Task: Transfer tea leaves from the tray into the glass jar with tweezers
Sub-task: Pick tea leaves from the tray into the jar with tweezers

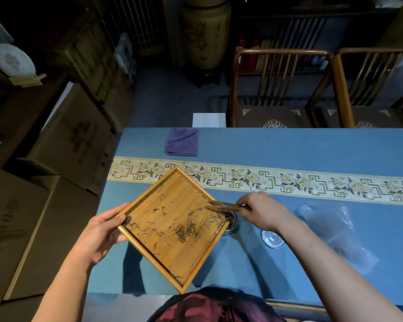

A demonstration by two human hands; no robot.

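A right hand (263,211) pinches wooden tweezers (223,205) over the tray's (172,259) right corner, above the glass jar (232,220); the left hand (102,233) grips the tilted tray, tea leaves (186,228) scattered, above the blue bench (289,147).
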